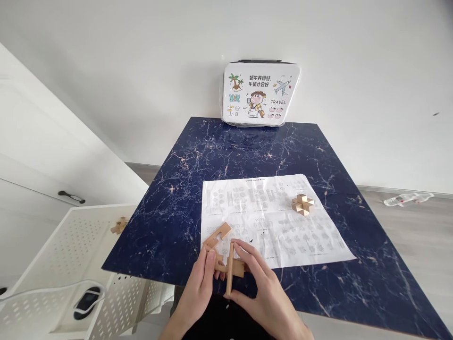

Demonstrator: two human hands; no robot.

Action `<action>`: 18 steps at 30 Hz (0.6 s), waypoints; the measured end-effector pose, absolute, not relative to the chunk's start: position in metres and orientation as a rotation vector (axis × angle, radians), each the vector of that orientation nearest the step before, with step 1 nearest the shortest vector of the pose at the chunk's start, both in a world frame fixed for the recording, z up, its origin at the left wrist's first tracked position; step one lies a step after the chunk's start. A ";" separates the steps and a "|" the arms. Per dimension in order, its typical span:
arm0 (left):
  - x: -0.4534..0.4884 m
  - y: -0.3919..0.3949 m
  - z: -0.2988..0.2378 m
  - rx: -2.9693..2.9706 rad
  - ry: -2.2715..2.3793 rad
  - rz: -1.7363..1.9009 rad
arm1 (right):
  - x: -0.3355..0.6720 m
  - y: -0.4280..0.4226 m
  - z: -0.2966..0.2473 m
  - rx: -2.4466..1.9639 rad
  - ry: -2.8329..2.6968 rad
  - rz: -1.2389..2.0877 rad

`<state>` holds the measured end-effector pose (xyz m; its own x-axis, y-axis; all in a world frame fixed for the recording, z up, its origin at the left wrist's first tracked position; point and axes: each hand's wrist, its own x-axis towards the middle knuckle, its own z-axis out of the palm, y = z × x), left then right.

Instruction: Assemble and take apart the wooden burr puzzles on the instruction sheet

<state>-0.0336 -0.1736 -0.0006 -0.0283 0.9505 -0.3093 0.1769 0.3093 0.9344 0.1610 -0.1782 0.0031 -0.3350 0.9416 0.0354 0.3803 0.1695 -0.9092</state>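
Just above the near edge of the table, my left hand pinches a notched wooden puzzle piece that slants up to the right, its cut-out showing near the top. My right hand grips an upright wooden puzzle bar between thumb and fingers. Between the hands sits a short wooden block, partly behind the bar; whether it is joined to the other pieces I cannot tell. An assembled wooden burr puzzle lies on the printed instruction sheet, beyond my right hand.
A white cartoon-print case stands at the back of the blue marbled table, against the wall. To the left, a white perforated cart holds another wooden puzzle and a dark device with a white cable. A plastic bottle lies on the floor.
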 end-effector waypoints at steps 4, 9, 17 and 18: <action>-0.032 -0.176 -0.002 1.134 1.474 0.931 | 0.156 -0.178 0.003 -1.228 -1.836 1.115; -0.032 -0.179 -0.007 1.099 1.507 0.906 | 0.153 -0.177 0.008 -1.217 -1.831 1.115; -0.034 -0.180 -0.009 1.131 1.475 0.860 | 0.157 -0.179 0.016 -1.242 -1.832 1.177; -0.034 -0.180 -0.007 1.130 1.464 0.855 | 0.157 -0.178 0.017 -1.240 -1.831 1.178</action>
